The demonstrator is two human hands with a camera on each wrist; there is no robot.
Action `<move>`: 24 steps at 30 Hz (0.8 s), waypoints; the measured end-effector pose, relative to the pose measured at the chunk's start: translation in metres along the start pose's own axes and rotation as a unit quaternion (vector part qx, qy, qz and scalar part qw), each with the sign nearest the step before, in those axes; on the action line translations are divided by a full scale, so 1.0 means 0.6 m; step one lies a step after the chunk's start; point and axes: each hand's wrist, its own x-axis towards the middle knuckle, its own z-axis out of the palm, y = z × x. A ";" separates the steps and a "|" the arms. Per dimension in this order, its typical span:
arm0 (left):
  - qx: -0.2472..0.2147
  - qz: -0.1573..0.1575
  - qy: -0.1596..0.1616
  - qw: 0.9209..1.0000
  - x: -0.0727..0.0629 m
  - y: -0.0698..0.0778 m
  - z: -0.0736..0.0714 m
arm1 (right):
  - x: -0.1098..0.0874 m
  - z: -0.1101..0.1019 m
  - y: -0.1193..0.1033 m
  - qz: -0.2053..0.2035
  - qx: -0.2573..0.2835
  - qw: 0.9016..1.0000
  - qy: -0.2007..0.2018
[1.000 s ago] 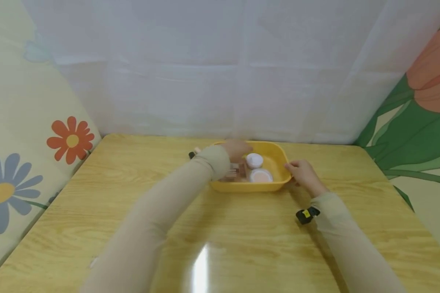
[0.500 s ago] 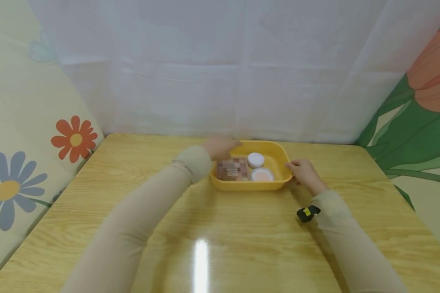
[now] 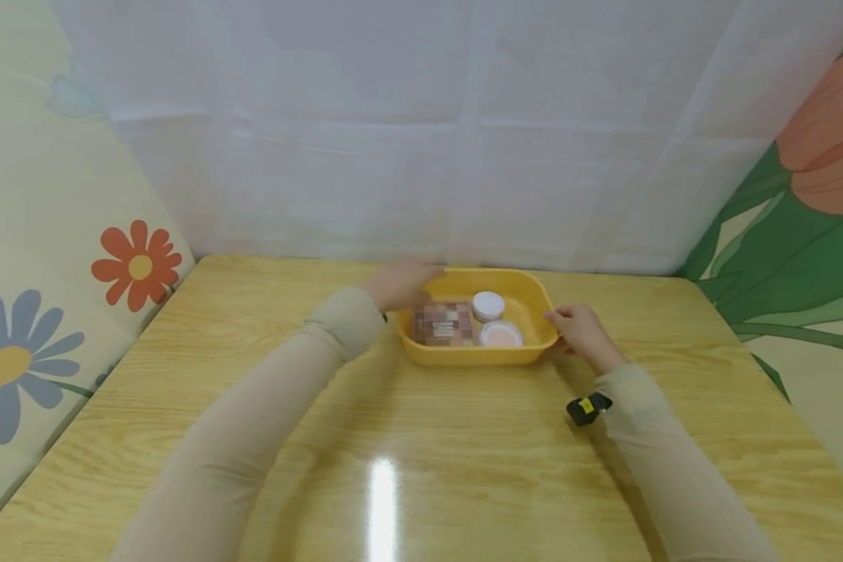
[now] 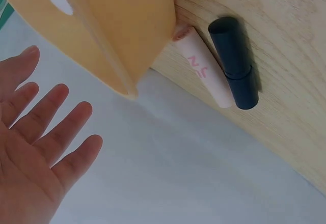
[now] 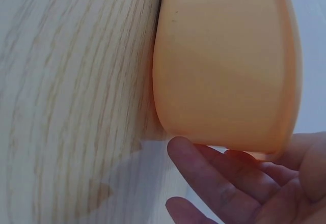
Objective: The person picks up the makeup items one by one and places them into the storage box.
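Observation:
A yellow plastic storage box [image 3: 474, 357] stands near the table's back edge. My right hand [image 3: 583, 337] pinches its right rim; in the right wrist view the fingers [image 5: 219, 183] lie against the end wall. Inside are a brown checkered makeup palette [image 3: 441, 325], a white round jar [image 3: 488, 305] and a round compact [image 3: 500, 336] with a pinkish top. My left hand [image 3: 400, 285] hovers at the box's back left corner, its fingers spread and holding nothing in the left wrist view. Outside the box, a pink tube [image 4: 206, 68] and a dark lipstick-like tube [image 4: 235, 63] lie side by side.
The wooden table [image 3: 478, 453] stretches in front of the box, with a bright reflection on it. A white cloth [image 3: 365, 140] hangs just behind the table's back edge. Flower-patterned panels [image 3: 28, 195] flank both sides.
My left hand has drawn left from over the box's inside to its left end, baring the palette. The right hand has kept its place at the rim.

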 end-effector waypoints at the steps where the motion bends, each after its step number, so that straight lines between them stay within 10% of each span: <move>1: -0.002 -0.003 -0.001 1.000 -0.003 -0.002 -0.001 | 0.000 0.000 0.000 -0.001 -0.001 1.000 0.000; 24: -0.044 -0.044 0.025 0.998 -0.047 -0.044 -0.026 | 0.003 0.002 -0.001 -0.001 -0.006 1.000 0.005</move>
